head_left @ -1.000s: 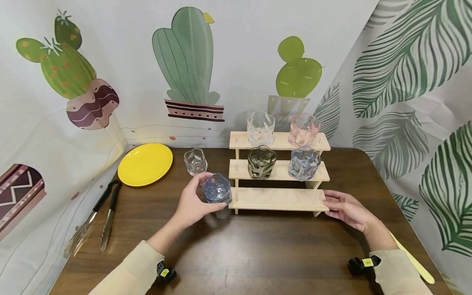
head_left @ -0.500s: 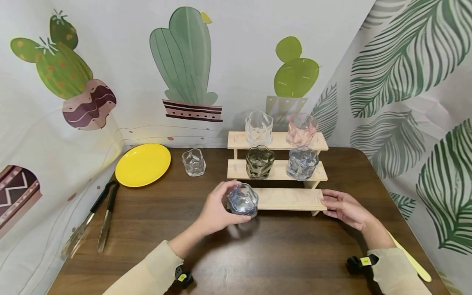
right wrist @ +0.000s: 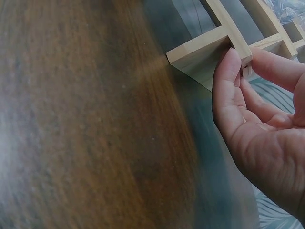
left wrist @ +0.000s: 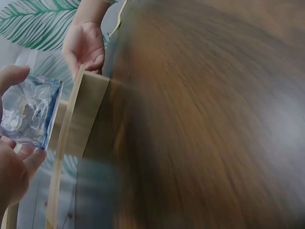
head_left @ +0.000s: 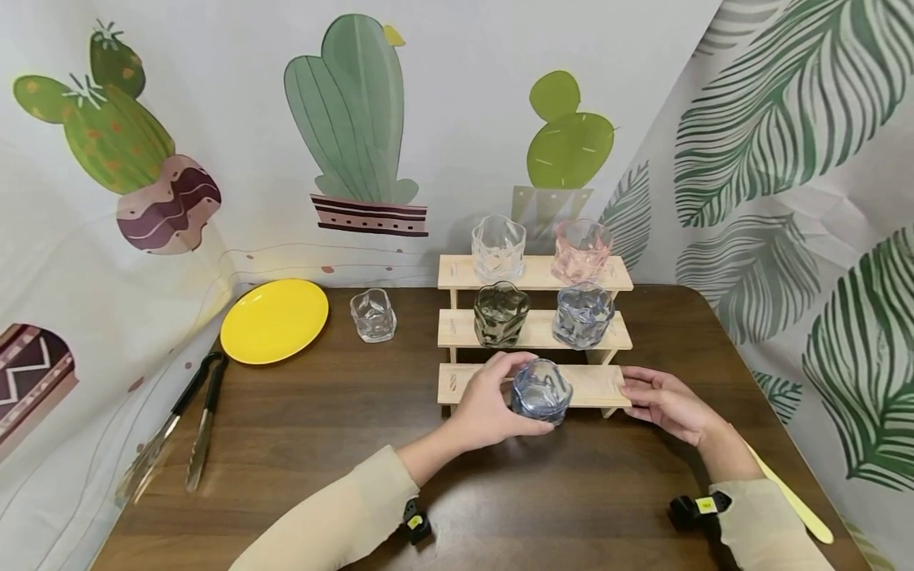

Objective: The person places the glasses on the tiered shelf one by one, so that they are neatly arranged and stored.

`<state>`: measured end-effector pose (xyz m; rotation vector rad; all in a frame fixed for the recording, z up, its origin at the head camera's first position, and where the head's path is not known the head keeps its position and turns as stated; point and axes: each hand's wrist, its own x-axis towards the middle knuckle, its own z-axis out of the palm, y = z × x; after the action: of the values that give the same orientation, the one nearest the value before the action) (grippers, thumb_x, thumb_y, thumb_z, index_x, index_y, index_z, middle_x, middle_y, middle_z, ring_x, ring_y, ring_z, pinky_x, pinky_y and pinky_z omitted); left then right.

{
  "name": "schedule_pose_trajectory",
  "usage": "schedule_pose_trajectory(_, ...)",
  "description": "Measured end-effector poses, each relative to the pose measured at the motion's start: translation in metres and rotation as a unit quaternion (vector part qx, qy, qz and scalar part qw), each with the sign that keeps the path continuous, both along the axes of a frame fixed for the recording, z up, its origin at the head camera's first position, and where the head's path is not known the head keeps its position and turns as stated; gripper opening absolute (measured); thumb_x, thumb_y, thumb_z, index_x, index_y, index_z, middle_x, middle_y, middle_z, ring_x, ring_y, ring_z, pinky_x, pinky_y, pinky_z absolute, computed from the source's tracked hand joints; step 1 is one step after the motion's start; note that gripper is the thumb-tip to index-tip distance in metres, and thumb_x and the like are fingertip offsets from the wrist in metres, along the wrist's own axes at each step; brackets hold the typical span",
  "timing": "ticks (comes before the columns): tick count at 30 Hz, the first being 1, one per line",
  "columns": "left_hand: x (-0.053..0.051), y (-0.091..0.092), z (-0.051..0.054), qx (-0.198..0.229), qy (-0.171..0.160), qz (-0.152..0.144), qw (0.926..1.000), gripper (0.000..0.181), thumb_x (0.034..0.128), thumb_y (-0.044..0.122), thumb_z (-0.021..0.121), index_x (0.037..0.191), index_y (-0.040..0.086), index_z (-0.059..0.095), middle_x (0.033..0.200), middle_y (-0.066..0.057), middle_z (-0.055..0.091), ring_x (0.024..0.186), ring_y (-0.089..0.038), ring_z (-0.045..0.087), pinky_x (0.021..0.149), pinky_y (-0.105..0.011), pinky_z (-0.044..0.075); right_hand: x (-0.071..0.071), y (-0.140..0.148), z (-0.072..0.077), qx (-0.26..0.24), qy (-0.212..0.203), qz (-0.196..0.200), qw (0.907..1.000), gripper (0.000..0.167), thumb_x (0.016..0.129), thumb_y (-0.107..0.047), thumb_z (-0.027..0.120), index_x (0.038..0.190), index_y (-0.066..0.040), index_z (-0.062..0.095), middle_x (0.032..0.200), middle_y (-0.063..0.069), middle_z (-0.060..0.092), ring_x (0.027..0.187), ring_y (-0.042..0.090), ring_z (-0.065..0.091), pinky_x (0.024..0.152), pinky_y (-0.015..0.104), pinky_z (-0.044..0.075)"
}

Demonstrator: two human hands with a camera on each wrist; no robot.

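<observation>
A bluish faceted glass (head_left: 542, 392) is gripped by my left hand (head_left: 493, 406), fingers at its back and thumb at its front. It is in front of and partly over the bottom step of a three-tier wooden display stand (head_left: 457, 385); in the left wrist view the glass (left wrist: 31, 112) appears just above the board. My right hand (head_left: 667, 404) pinches the right end of that bottom step. Up close in the right wrist view, the thumb and fingers of the right hand (right wrist: 262, 114) sit on either side of the board's end (right wrist: 238, 38).
On the top tier stand a clear glass (head_left: 498, 250) and a pink glass (head_left: 581, 252). The middle tier bears a dark grey glass (head_left: 501, 316) and a blue glass (head_left: 583, 317). Leftward are a small clear glass (head_left: 374, 316), a yellow plate (head_left: 274, 321) and tongs (head_left: 203, 424). A pale-yellow strip (head_left: 800, 507) lies right.
My left hand has carried the blue glass rightward, from beside the stand's left end to the middle of its bottom step. The right hand keeps its hold on the stand.
</observation>
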<state>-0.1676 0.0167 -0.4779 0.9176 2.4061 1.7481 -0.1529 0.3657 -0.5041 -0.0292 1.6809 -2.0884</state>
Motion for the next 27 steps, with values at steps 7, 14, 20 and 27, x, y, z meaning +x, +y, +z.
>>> schedule_pose_trajectory(7,-0.004,0.036,-0.004,-0.027,0.004,0.014,0.9995,0.093,0.0597,0.03,0.104,0.141,0.026,0.059,0.119,0.008,0.06,0.109,-0.004,0.058,0.095,-0.023,0.05,-0.001,0.001,-0.002,-0.016,0.005,0.008,0.9998,0.034,0.106,0.003,0.051,0.139,-0.002,0.046,0.121,0.001,0.068,0.102,0.015,0.069,0.084,0.029,0.059)
schedule_pose_trajectory(14,-0.007,0.06,-0.008,-0.031,0.008,0.02,0.9993,0.092,0.0629,0.031,0.102,0.143,0.025,0.057,0.124,0.01,0.059,0.109,-0.002,0.056,0.094,-0.018,0.048,-0.001,0.002,-0.002,-0.016,0.008,0.013,0.9998,0.031,0.106,0.002,0.051,0.136,-0.006,0.049,0.121,0.001,0.069,0.102,0.015,0.069,0.085,0.029,0.059)
schedule_pose_trajectory(20,-0.006,0.071,-0.006,-0.03,0.009,0.026,0.9991,0.091,0.0642,0.031,0.101,0.143,0.022,0.057,0.123,0.009,0.059,0.108,-0.001,0.055,0.092,-0.015,0.048,-0.002,0.003,-0.005,-0.017,0.008,0.018,0.9997,0.032,0.106,0.003,0.05,0.127,-0.018,0.059,0.119,-0.001,0.07,0.102,0.014,0.07,0.085,0.029,0.059)
schedule_pose_trajectory(27,-0.003,0.075,-0.01,0.004,-0.019,0.03,0.9994,0.092,0.0645,0.027,0.102,0.143,0.022,0.054,0.127,0.008,0.059,0.113,-0.002,0.057,0.097,-0.017,0.049,-0.001,0.002,-0.005,-0.021,0.012,0.022,0.9995,0.034,0.106,0.004,0.049,0.126,-0.021,0.061,0.12,-0.001,0.07,0.102,0.013,0.069,0.085,0.028,0.059)
